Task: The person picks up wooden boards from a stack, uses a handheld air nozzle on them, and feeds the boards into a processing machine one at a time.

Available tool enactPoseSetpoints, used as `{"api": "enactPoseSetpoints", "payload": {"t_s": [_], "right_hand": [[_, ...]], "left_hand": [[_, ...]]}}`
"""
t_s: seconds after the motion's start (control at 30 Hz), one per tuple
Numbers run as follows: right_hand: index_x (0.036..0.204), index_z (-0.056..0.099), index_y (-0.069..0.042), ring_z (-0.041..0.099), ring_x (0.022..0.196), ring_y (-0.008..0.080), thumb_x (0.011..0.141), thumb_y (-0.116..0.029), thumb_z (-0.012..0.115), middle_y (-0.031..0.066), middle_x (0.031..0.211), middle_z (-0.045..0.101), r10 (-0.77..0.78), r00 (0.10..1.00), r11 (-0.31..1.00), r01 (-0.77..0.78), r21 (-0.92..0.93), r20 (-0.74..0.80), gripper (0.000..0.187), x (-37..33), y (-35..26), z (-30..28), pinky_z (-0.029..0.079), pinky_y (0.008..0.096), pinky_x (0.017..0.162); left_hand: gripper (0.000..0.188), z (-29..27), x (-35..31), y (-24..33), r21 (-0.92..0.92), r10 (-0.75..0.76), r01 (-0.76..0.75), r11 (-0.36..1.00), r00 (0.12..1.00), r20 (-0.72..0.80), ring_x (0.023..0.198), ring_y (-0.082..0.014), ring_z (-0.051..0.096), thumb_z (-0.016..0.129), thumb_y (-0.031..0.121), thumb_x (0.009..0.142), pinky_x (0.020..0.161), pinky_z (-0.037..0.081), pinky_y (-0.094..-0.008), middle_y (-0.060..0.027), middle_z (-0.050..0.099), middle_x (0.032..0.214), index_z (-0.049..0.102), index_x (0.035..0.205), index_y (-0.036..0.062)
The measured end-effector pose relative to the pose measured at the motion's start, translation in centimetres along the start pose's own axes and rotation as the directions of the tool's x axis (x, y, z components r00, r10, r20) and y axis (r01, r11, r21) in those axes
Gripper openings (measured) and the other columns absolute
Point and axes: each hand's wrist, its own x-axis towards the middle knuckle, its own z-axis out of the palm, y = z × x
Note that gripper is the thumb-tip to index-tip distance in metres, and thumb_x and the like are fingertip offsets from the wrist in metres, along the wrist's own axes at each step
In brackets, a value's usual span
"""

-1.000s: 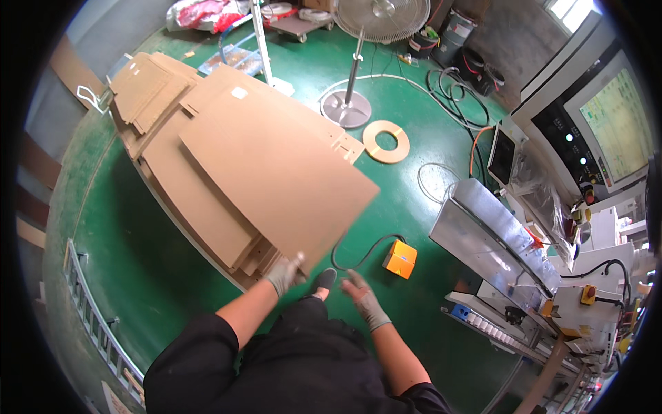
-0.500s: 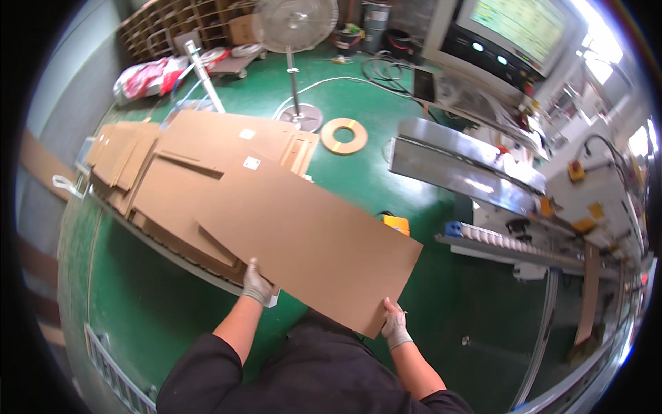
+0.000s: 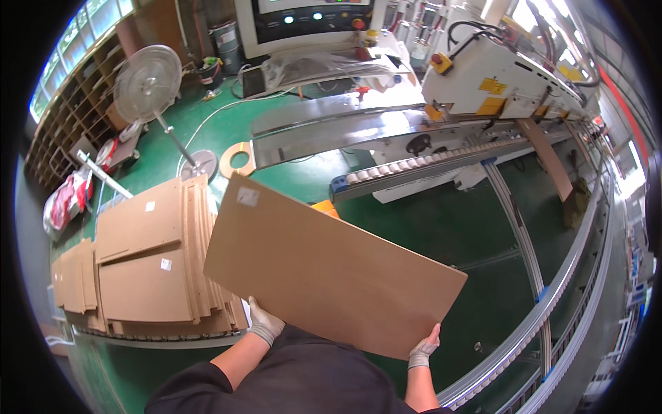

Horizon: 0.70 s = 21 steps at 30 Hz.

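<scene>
Both gloved hands held one big cardboard sheet point(image 3: 324, 269) off the floor, tilted. My left hand point(image 3: 263, 323) closed its grip on the near edge; my right hand point(image 3: 423, 350) gripped the near right corner. Stack of cardboard point(image 3: 148, 265) lay left, conveyor machine point(image 3: 441, 145) far right, fan point(image 3: 148, 76) far left.

The sheet point(image 3: 324, 272) is plain brown with a pale label; the stack point(image 3: 148, 265) beside it matches. Gloves point(image 3: 264, 323) are grey-white, the floor point(image 3: 420, 217) green.

Left hand point(image 3: 264, 324) gloved, fingers curled, gripping; right hand point(image 3: 423, 352) gloved, gripping; both forearms raised forward.
</scene>
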Motion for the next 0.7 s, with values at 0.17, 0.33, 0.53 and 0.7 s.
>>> {"api": "enactPoseSetpoints", "payload": {"t_s": [0.17, 0.33, 0.53, 0.7], "right_hand": [[0.149, 0.051, -0.011, 0.053, 0.132, 0.0323, 0.097, -0.068, 0.049, 0.0086, 0.148, 0.054, 0.267, 0.962, 0.915, -0.272, 0.296, 0.06, 0.077, -2.8, 3.2, -1.7, 0.043, 0.0496, 0.11], [0.155, 0.043, -0.016, 0.043, 0.14, 0.0371, 0.096, -0.071, 0.041, 0.0086, 0.158, 0.044, 0.317, 0.926, 0.781, -0.379, 0.497, 0.206, 0.081, -3.3, 9.3, -0.6, 0.036, 0.0549, 0.116], [0.155, 0.044, -0.014, 0.043, 0.14, 0.0382, 0.098, -0.064, 0.044, 0.0102, 0.157, 0.045, 0.459, 0.86, 0.756, -0.511, 0.41, 0.226, 0.075, -0.8, 8.3, -0.7, 0.036, 0.0569, 0.116], [0.144, 0.054, -0.012, 0.052, 0.131, 0.0386, 0.095, -0.061, 0.05, 0.0126, 0.146, 0.056, 0.413, 0.907, 0.846, -0.416, 0.333, 0.086, 0.07, -2.8, -2.2, 6.1, 0.041, 0.0581, 0.11]], "left_hand": [[0.077, 12.6, 2.2, -0.3, 0.3, -0.118, 0.053, 0.953, 0.972, 0.204, 0.146, -0.035, 0.04, 0.027, 0.067, 0.105, 0.12, 0.032, -0.0557, -0.0144, 0.042, 0.159, 0.042, 0.153, 0.0092], [0.066, 18.8, 12.6, -2.2, 0.45, -0.02, -0.031, 0.892, 0.994, 0.109, 0.133, -0.0337, 0.054, 0.034, 0.06, 0.108, 0.114, 0.041, -0.0508, -0.0141, 0.057, 0.143, 0.051, 0.144, 0.0077], [0.052, 23.2, 19.2, -1.1, 0.854, 0.176, -0.495, 0.163, 0.866, 0.468, 0.099, -0.0335, 0.067, 0.049, 0.047, 0.107, 0.086, 0.052, -0.0417, -0.0215, 0.068, 0.105, 0.063, 0.111, -0.0024], [0.045, 31.6, 19.4, 0.2, 0.839, 0.067, -0.537, -0.084, 0.837, 0.543, 0.087, -0.0396, 0.065, 0.059, 0.04, 0.103, 0.079, 0.051, -0.0453, -0.0244, 0.067, 0.091, 0.063, 0.098, -0.0039]]}}
